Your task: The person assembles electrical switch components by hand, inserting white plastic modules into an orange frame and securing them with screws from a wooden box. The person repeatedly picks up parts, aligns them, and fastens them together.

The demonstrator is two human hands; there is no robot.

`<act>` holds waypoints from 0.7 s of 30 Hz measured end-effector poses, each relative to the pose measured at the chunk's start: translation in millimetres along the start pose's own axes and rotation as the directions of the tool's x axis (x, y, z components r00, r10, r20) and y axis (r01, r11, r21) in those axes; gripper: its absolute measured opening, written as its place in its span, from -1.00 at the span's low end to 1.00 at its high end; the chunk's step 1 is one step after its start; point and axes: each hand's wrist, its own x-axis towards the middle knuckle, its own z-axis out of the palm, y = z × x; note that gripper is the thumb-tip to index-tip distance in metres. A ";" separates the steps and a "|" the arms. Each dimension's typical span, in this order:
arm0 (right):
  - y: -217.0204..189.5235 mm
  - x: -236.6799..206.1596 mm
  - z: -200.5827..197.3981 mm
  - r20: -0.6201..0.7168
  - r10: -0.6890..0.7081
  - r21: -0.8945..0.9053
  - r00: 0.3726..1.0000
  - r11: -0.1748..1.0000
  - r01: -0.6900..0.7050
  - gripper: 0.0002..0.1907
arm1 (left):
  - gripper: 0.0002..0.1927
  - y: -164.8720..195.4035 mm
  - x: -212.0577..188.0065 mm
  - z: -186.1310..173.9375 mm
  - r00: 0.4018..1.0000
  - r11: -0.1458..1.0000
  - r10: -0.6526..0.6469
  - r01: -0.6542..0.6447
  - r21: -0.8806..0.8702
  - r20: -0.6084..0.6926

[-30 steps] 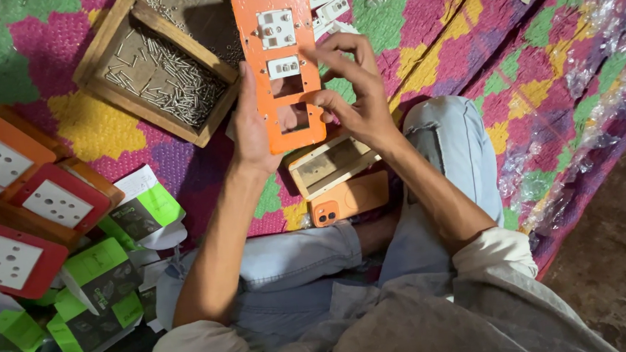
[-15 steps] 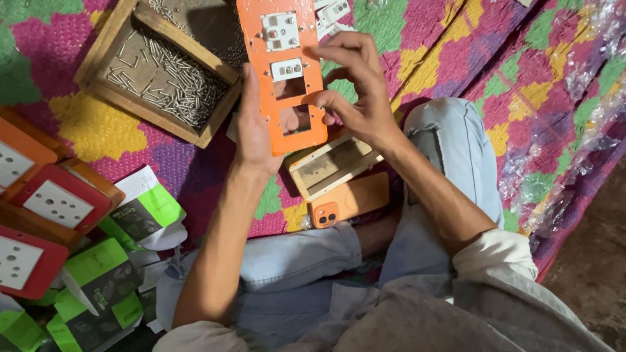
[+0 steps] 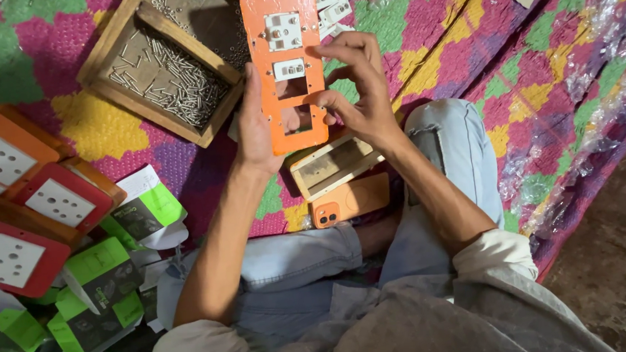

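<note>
- Hands over a patterned mat: left hand grips the orange switch plate by its edge, upright.
- Right hand pinches the plate's lower cutout.
- Wooden screw tray lies just beside.

Matt orange plastic plate; wooden tray; metal screws.

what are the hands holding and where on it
Both hold the orange switch plate: the left hand grips its lower left edge, and the right hand pinches its right edge by the empty cut-outs.
</note>
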 end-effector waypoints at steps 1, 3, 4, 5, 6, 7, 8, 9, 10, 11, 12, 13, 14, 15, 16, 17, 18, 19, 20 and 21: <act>-0.2 0.0 0.7 0.004 0.010 0.014 1.000 1.000 -0.010 -0.50 | -0.20 0.0 -0.6 0.3 1.000 1.000 -0.009 0.008 -0.010 -0.012; -0.5 -0.4 1.5 0.011 0.027 0.042 1.000 0.999 -0.027 -0.60 | -0.20 0.6 -0.5 0.8 0.999 0.999 -0.023 0.022 -0.030 -0.034; -0.6 -0.8 1.4 0.003 0.027 0.057 1.000 0.998 -0.028 -0.60 | -0.20 0.9 -0.4 1.1 0.999 0.999 -0.022 0.021 -0.035 -0.031; -0.7 -1.7 1.4 -0.005 0.029 0.073 1.000 0.997 -0.029 -0.60 | -0.20 1.1 -0.4 1.3 0.999 0.999 -0.022 0.021 -0.039 -0.027; -0.6 -2.4 0.6 -0.015 0.030 0.086 0.999 0.996 -0.029 -0.59 | -0.20 1.1 0.2 1.6 1.000 0.999 -0.022 0.021 -0.044 -0.021; -0.2 -2.8 -0.3 -0.001 0.014 0.023 1.000 1.000 -0.014 -0.59 | -0.20 1.2 0.8 1.6 1.000 0.999 -0.022 0.021 -0.044 -0.011; 0.1 -3.4 -1.4 0.015 0.002 -0.037 1.000 0.999 -0.001 -0.58 | -0.20 1.1 0.6 1.3 1.000 0.999 -0.022 0.022 -0.045 -0.004; 0.6 -3.9 -1.9 0.032 -0.010 -0.096 0.999 0.995 0.013 -0.56 | -0.20 0.8 0.0 0.5 1.000 0.999 -0.022 0.022 -0.044 0.002; 1.6 -3.5 -1.8 0.019 -0.029 -0.111 0.999 0.993 0.031 -0.61 | -0.21 0.3 0.0 -0.6 1.000 0.999 -0.024 0.024 -0.036 -0.007; 2.4 -3.1 -1.7 0.008 -0.048 -0.127 0.999 0.991 0.049 -0.66 | -0.21 -1.0 -0.3 -1.8 1.000 0.999 -0.025 0.025 -0.028 -0.018; 2.8 -3.4 -1.4 -0.003 -0.065 -0.142 0.998 0.988 0.064 -0.70 | -0.21 -2.9 -1.2 -3.6 0.999 0.999 -0.028 0.027 -0.022 -0.030; 3.1 -3.8 -0.6 -0.005 -0.035 -0.110 0.999 0.993 0.034 -0.68 | -0.21 -4.5 -1.9 -6.2 0.999 1.000 -0.020 0.020 -0.001 -0.025; 3.1 -4.3 -0.5 -0.008 -0.007 -0.080 1.000 0.997 0.007 -0.66 | -0.20 -6.8 -1.5 -8.9 1.000 1.000 -0.011 0.011 0.020 -0.017; 3.0 -4.9 -0.2 -0.007 0.021 -0.049 1.000 0.999 -0.022 -0.64 | -0.19 -9.6 -1.4 -11.7 1.000 0.999 -0.001 0.002 0.039 -0.011; 2.8 -5.9 -0.7 -0.019 0.051 0.051 0.998 0.997 -0.050 -0.62 | -0.19 -12.9 -1.5 -14.3 0.999 0.990 -0.009 0.014 0.138 -0.041; 2.7 -7.1 -1.4 -0.027 0.082 0.152 0.996 0.985 -0.077 -0.59 | -0.20 -16.1 -1.3 -17.0 0.997 0.971 -0.012 0.029 0.235 -0.073; 3.3 -7.0 -2.1 -0.033 0.110 0.251 0.993 0.963 -0.099 -0.56 | -0.20 -18.4 0.3 -19.9 0.995 0.942 -0.010 0.044 0.332 -0.103; 4.2 -6.9 -4.3 -0.011 0.151 0.349 0.989 0.927 -0.137 -0.55 | -0.25 -22.2 4.0 -21.5 0.995 0.868 0.100 -0.079 0.490 -0.018; 4.9 -7.7 -6.4 0.011 0.193 0.443 0.981 0.879 -0.177 -0.55 | -0.31 -26.5 7.2 -21.7 0.979 0.758 0.188 -0.199 0.621 0.085; 6.2 -8.3 -8.6 0.038 0.230 0.533 0.972 0.818 -0.215 -0.54 | -0.35 -30.1 9.2 -21.5 0.946 0.616 0.254 -0.317 0.721 0.200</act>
